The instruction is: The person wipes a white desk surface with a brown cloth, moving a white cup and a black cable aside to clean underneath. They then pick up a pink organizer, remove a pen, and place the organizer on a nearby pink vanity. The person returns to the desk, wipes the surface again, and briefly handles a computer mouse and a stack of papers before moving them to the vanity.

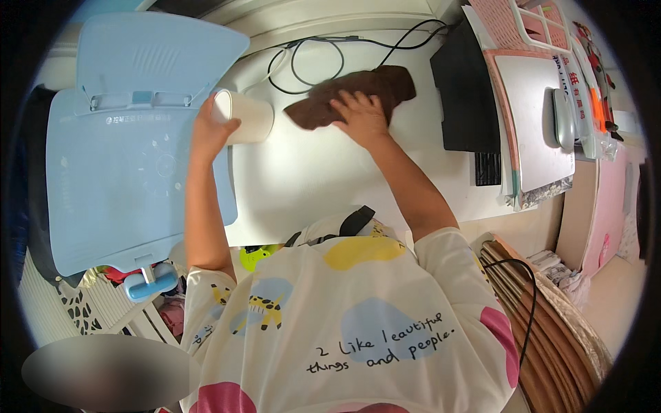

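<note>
My left hand (210, 131) grips a white cylindrical container (253, 117) around its rim end, thumb on the near side. The container stands on the white tabletop (310, 180), close to the edge of a light blue desk panel. To its right lies a crumpled dark brown cloth (356, 95). My right hand (364, 116) rests on that cloth with its fingers spread and its palm down. Part of the cloth is hidden beneath the hand. The inside of the container cannot be made out.
A light blue children's desk (119, 196) with a raised panel (155, 57) stands at left. Black cables (317, 41) loop along the back. A black flat case (462, 98) and a stack with a silver laptop (532, 118) and mouse (564, 120) are at right. Brown folded fabric (547, 320) hangs lower right.
</note>
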Action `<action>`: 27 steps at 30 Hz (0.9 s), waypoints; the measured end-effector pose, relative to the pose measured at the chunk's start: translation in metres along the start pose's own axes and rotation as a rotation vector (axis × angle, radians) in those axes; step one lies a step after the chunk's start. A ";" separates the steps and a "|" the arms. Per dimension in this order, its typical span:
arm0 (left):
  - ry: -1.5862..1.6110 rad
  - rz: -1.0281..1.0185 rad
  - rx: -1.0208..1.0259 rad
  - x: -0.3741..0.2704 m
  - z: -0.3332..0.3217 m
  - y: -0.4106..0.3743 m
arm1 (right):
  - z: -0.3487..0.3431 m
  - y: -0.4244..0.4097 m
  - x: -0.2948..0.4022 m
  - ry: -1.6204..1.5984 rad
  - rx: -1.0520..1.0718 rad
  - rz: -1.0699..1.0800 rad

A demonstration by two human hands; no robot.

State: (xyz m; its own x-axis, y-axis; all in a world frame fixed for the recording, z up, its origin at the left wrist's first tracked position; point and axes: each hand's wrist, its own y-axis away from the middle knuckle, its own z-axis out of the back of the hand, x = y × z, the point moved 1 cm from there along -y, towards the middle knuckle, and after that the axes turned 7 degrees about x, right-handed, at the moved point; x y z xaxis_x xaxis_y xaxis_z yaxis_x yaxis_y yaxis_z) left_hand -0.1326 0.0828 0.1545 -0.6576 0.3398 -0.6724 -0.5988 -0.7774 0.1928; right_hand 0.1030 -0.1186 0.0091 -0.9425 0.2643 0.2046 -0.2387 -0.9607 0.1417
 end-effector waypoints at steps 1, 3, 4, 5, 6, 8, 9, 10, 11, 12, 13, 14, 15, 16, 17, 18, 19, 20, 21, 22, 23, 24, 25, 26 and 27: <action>-0.024 0.032 -0.009 -0.003 -0.001 -0.002 | 0.007 0.004 -0.007 -0.011 -0.003 -0.064; -0.076 0.092 -0.024 -0.014 -0.001 -0.006 | 0.022 0.023 -0.022 -0.020 0.057 -0.283; -0.098 0.064 -0.023 -0.012 0.000 -0.007 | 0.018 0.036 -0.032 0.013 -0.013 -0.338; -0.120 0.036 -0.022 -0.009 0.001 -0.009 | 0.013 0.048 -0.039 0.083 -0.038 -0.400; -0.137 0.009 -0.015 -0.006 -0.001 -0.008 | 0.009 0.064 -0.045 0.125 -0.041 -0.397; -0.197 0.073 -0.068 -0.013 -0.004 0.000 | 0.005 0.089 -0.045 0.137 -0.017 -0.408; -0.227 0.106 -0.097 -0.018 -0.005 0.007 | 0.005 0.103 -0.040 0.107 0.015 -0.423; -0.404 0.020 -0.235 -0.026 -0.011 0.012 | 0.004 0.116 -0.034 0.074 0.047 -0.444; -0.579 -0.068 -0.373 -0.038 -0.022 0.017 | -0.002 0.126 -0.027 0.054 0.069 -0.479; -0.754 -0.147 -0.515 -0.050 -0.033 0.023 | -0.007 0.135 -0.019 0.035 0.093 -0.504; -0.689 -0.304 -0.503 -0.056 -0.049 0.026 | -0.008 0.142 -0.015 0.019 0.117 -0.531; -0.622 -0.460 -0.490 -0.060 -0.067 0.029 | -0.005 0.149 -0.012 -0.070 0.111 -0.526; -0.607 -0.560 -0.348 -0.071 -0.084 0.029 | 0.002 0.153 -0.009 -0.159 0.110 -0.513; -0.520 -0.704 -0.228 -0.067 -0.109 0.021 | 0.007 0.155 -0.006 -0.251 0.109 -0.495; -0.544 -0.653 -0.111 -0.069 -0.132 0.013 | 0.008 0.155 -0.008 -0.361 0.110 -0.480; -0.541 -0.609 -0.066 -0.063 -0.157 -0.001 | 0.010 0.156 -0.013 -0.470 0.110 -0.465; -0.599 -0.592 -0.033 -0.055 -0.181 -0.017 | 0.014 0.156 -0.017 -0.575 0.109 -0.453; -0.663 -0.572 -0.007 -0.047 -0.200 -0.033 | 0.030 0.151 -0.018 -0.694 0.181 -0.504; -0.652 -0.552 -0.019 -0.041 -0.215 -0.046 | 0.056 0.145 -0.015 -0.816 0.253 -0.555; -0.638 -0.534 -0.025 -0.040 -0.225 -0.056 | 0.070 0.144 -0.012 -0.940 0.329 -0.611; -0.624 -0.515 -0.031 -0.037 -0.232 -0.067 | 0.068 0.144 -0.012 -0.902 0.290 -0.576; -0.642 -0.492 0.048 -0.047 -0.234 -0.076 | 0.060 0.147 -0.016 -0.861 0.252 -0.556; -0.665 -0.459 0.123 -0.059 -0.226 -0.083 | 0.051 0.150 -0.017 -0.821 0.219 -0.525; -0.687 -0.426 0.197 -0.068 -0.221 -0.089 | 0.036 0.154 -0.018 -0.687 0.186 -0.482; -0.726 -0.393 0.235 -0.070 -0.219 -0.095 | 0.016 0.158 -0.017 -0.559 0.153 -0.434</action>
State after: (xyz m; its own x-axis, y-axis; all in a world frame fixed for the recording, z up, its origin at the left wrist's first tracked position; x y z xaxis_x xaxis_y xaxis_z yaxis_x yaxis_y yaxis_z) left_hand 0.0707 0.0170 0.0269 -0.4638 0.8787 -0.1127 -0.8711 -0.4292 0.2387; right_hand 0.0853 -0.2737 0.0440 -0.4998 0.6625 0.5579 -0.4907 -0.7474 0.4480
